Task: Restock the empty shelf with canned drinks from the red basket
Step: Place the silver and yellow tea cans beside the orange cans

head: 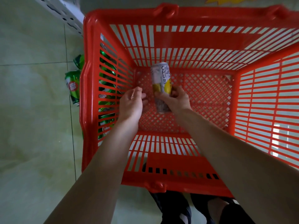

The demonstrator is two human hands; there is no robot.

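Observation:
I look straight down into the red basket point(178, 15) on the tiled floor. A tall white and yellow can point(161, 76) lies near the middle of its lattice bottom. My right hand point(175, 98) grips the can's lower half, fingers curled round it. My left hand point(131, 102) hovers just left of the can, palm up, fingers relaxed and holding nothing. No other can shows inside the basket.
Several green cans point(73, 84) lie on the floor outside the basket's left wall, more of them seen through its slats. A white perforated shelf part point(64, 13) runs across the top left. My dark shoes point(173, 207) stand below the basket's near rim.

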